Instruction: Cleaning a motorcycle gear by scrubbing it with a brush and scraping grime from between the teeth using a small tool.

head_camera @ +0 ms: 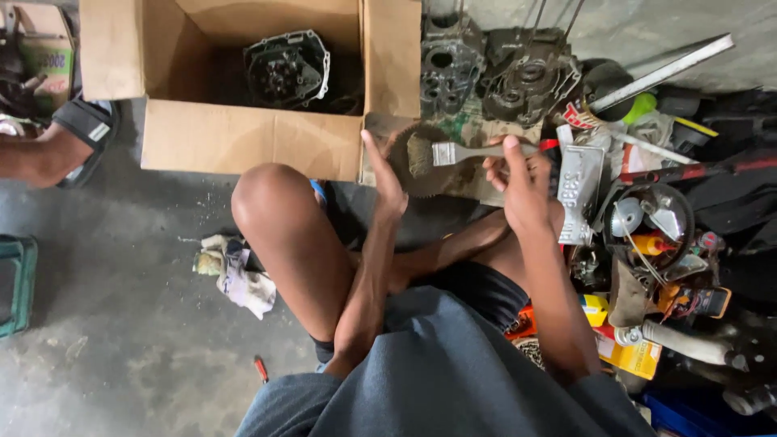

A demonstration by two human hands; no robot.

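My left hand (385, 180) holds a round, dark toothed gear (413, 182) by its left edge, just above my bent knee. My right hand (522, 186) grips the handle of a flat paintbrush (453, 153), whose worn bristles rest on the upper face of the gear. Both hands meet in front of the open cardboard box (243, 137), which holds a dark engine cover (287, 69).
Greasy engine casings (498, 77) lie beyond the gear. A silver metal part (579, 190), a bowl of small parts (651, 222), bottles and tools crowd the right side. A dirty rag (235, 271) lies on the concrete floor at left. Another person's sandalled foot (69, 142) is at far left.
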